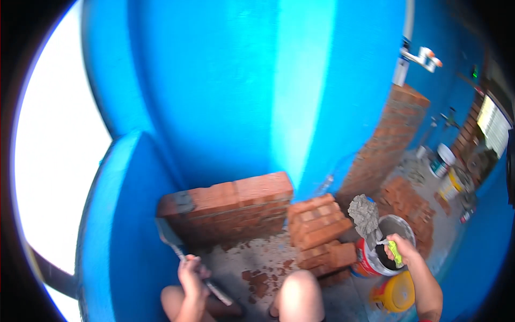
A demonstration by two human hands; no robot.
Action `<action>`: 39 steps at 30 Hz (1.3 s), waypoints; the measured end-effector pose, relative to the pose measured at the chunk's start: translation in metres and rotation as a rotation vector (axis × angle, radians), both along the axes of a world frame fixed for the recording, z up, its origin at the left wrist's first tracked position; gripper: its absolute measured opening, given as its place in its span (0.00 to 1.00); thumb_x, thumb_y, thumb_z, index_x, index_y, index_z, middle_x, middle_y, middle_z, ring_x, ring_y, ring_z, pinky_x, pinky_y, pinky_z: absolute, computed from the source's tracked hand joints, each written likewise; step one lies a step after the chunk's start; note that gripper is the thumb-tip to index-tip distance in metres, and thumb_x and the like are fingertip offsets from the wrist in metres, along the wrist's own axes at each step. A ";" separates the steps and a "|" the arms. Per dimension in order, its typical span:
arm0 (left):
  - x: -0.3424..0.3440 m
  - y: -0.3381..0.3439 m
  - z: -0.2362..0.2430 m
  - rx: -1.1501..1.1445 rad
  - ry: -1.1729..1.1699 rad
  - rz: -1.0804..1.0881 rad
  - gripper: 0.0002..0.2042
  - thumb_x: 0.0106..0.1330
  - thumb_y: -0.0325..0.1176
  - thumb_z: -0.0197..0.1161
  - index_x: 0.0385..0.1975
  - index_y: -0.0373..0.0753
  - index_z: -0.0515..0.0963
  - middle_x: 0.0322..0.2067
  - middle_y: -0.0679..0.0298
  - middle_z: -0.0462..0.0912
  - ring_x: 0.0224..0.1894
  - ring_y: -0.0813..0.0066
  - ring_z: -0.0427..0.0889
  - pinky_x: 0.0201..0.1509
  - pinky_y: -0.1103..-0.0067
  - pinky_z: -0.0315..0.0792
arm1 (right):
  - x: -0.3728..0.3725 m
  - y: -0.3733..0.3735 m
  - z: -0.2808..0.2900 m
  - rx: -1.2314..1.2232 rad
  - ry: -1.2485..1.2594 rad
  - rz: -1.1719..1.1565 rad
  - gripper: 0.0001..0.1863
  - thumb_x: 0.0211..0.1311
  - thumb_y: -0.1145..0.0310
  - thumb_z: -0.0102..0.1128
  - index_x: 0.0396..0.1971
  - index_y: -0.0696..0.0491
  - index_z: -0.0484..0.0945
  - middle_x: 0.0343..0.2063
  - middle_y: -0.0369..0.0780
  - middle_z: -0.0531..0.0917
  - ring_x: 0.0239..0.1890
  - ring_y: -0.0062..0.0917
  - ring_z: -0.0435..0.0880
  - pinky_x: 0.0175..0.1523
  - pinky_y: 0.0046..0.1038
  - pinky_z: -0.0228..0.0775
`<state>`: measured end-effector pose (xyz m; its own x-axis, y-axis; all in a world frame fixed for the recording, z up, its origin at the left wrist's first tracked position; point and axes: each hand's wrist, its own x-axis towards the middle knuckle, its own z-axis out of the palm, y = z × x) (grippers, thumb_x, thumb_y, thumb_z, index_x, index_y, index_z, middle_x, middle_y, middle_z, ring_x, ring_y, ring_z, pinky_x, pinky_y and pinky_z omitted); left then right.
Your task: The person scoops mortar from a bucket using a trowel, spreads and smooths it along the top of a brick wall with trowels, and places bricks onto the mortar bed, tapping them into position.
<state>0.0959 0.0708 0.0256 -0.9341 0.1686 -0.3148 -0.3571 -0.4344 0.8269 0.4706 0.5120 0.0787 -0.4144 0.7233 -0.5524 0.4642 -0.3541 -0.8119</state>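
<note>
My right hand (403,250) is closed round the lime-green handle of a trowel (377,236). A thick lump of grey mortar (363,214) sits on the trowel's blade, raised at the rim of a red and white bucket (366,261). At the lower left my left hand (192,272) is closed round a long, slim tool (220,294) with a grey, blade-like upper end; its exact kind is unclear. Ahead of that hand stands a low brick wall (236,193). A grey mortar patch (185,201) lies on its top at the left end.
Stacked loose bricks (322,222) stand right of the low wall. A yellow bucket (399,292) sits by my right forearm. Brick fragments (257,282) litter the floor before my knees. Blue walls (214,80) enclose the space; more bricks (407,209) and buckets (450,182) lie farther right.
</note>
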 end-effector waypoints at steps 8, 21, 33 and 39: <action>0.017 -0.009 0.011 0.112 -0.151 -0.086 0.06 0.60 0.24 0.55 0.30 0.44 0.67 0.17 0.70 0.61 0.14 0.78 0.59 0.20 0.78 0.60 | -0.229 -0.078 0.011 -0.029 0.129 0.490 0.18 0.65 0.55 0.54 0.27 0.57 0.76 0.21 0.39 0.78 0.18 0.21 0.75 0.21 0.23 0.65; 0.004 -0.003 0.014 0.280 -0.345 -0.095 0.06 0.60 0.22 0.53 0.33 0.42 0.67 0.18 0.68 0.65 0.14 0.78 0.59 0.22 0.79 0.60 | -0.530 -0.254 -0.026 1.672 0.082 0.947 0.21 0.54 0.46 0.60 0.28 0.51 0.82 0.28 0.42 0.83 0.35 0.38 0.83 0.43 0.40 0.69; -0.010 -0.030 0.011 0.326 -0.381 -0.073 0.06 0.59 0.22 0.53 0.31 0.43 0.67 0.16 0.69 0.61 0.15 0.77 0.59 0.23 0.78 0.59 | -0.372 -0.147 -0.013 1.567 -0.049 0.627 0.16 0.49 0.55 0.67 0.25 0.54 0.78 0.27 0.43 0.81 0.33 0.43 0.80 0.39 0.43 0.69; -0.017 -0.027 0.004 0.259 -0.378 -0.080 0.03 0.59 0.27 0.54 0.31 0.44 0.68 0.15 0.73 0.58 0.14 0.81 0.58 0.22 0.80 0.58 | -0.134 -0.068 0.007 1.414 -0.312 0.194 0.16 0.51 0.57 0.66 0.28 0.55 0.76 0.30 0.47 0.81 0.36 0.47 0.80 0.38 0.44 0.70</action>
<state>0.0788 0.0439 0.0293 -0.7428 0.3537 -0.5684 -0.6534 -0.5684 0.5000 0.3365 0.4438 0.0861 -0.5654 0.6756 0.4732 0.6294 0.7242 -0.2819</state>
